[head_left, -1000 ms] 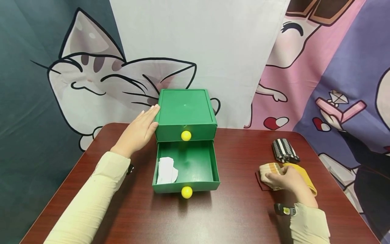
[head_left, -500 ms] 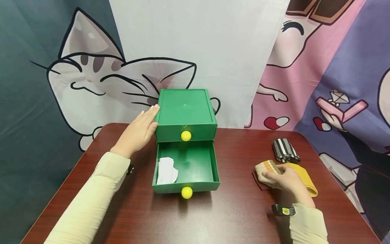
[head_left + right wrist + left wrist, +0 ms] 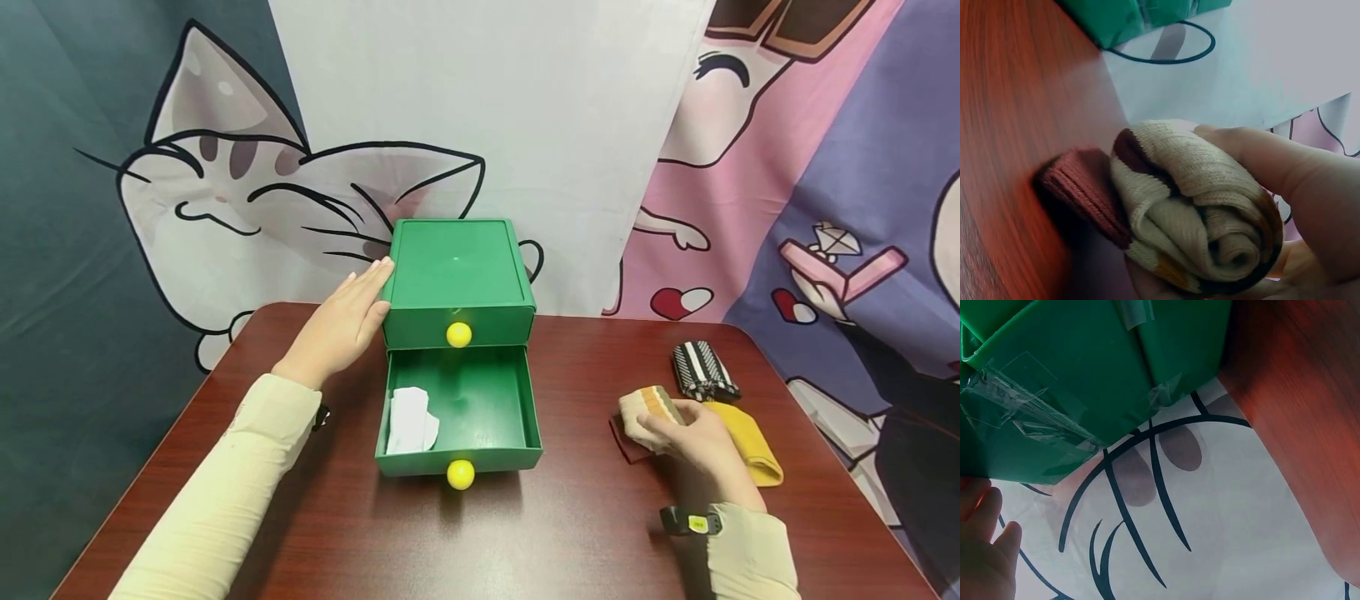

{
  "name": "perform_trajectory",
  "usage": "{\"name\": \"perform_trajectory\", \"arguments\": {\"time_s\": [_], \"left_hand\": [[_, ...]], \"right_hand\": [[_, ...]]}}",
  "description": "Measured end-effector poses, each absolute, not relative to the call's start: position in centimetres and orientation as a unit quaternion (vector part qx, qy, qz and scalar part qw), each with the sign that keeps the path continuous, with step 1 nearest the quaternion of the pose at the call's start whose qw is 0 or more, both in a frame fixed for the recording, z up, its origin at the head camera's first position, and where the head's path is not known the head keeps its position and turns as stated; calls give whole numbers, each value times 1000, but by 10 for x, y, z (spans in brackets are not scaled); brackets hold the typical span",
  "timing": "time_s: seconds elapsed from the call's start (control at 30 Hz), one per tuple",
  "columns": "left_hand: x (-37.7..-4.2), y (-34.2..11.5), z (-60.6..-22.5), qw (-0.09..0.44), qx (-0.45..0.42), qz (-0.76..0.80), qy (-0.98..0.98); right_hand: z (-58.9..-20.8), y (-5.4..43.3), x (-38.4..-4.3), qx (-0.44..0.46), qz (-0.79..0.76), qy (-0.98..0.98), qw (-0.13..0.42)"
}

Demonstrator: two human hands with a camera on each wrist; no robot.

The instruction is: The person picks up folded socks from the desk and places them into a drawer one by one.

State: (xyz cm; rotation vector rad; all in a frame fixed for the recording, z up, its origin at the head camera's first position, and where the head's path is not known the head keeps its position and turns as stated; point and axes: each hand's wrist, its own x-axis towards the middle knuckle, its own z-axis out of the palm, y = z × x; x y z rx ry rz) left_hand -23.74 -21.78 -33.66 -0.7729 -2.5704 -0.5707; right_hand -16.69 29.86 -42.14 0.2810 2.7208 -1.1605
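My left hand (image 3: 337, 325) rests with straight fingers against the left side of a small green drawer unit (image 3: 459, 262). Its lower drawer (image 3: 487, 417) is pulled out, and a folded white cloth item (image 3: 408, 421) lies at the left inside. On the right, my right hand (image 3: 708, 446) grips a rolled-up knit sock (image 3: 637, 414), cream with an orange stripe, between thumb and fingers. The right wrist view shows the roll's spiral end and a dark red cuff (image 3: 1088, 194) sticking out low over the table. Part of the fingers is hidden behind the roll.
A folded yellow knit item (image 3: 753, 446) lies right beside my right hand. Behind it sits a folded black-and-white patterned item (image 3: 702, 372). Yellow round knobs mark both drawers. The brown table (image 3: 555, 542) ends at a cartoon-printed cloth backdrop (image 3: 570, 150).
My right hand has shifted a little to the left with the rolled sock, away from the yellow item. The left hand and the drawer unit have stayed put.
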Motion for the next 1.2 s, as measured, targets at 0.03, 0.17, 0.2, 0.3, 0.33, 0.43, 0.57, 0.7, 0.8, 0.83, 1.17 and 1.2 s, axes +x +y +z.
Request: {"name": "perform_trajectory", "arguments": {"time_s": [0.03,0.17,0.2,0.3,0.33,0.43,0.57,0.7,0.8,0.83,1.17,1.2], "left_hand": [[-238,-218,-337,198,-277,-204,-918],[-239,-218,-337,199,-278,-205,-917],[-239,-218,-337,198,-278,-205,-917],[-239,-218,-337,198,-277,-205,-917],[-239,-218,-337,198,-278,-205,-917],[-239,-218,-337,199,-279,-203,-917],[-238,-217,-337,199,-279,-201,-918],[-238,-218,-337,198,-277,-199,-919],[-238,-218,-337,196,-276,-200,-919],[-238,-218,-337,197,-277,-201,-919],[-238,-218,-337,197,-276,-200,-919],[-238,-218,-337,197,-276,-201,-919]], "right_hand": [[-420,298,-167,94,-390,912,83],[-416,291,-166,102,-421,899,69],[-415,289,-166,105,-435,892,64],[-411,281,-164,110,-481,869,46],[-409,279,-164,110,-492,863,38],[-402,272,-161,107,-514,851,18],[-391,262,-158,102,-523,846,-7],[-382,252,-156,95,-535,839,-20],[-376,244,-154,84,-553,829,-23],[-375,241,-154,79,-559,825,-24],[-358,209,-150,33,-617,785,-46],[-356,205,-150,29,-625,778,-45]]}}
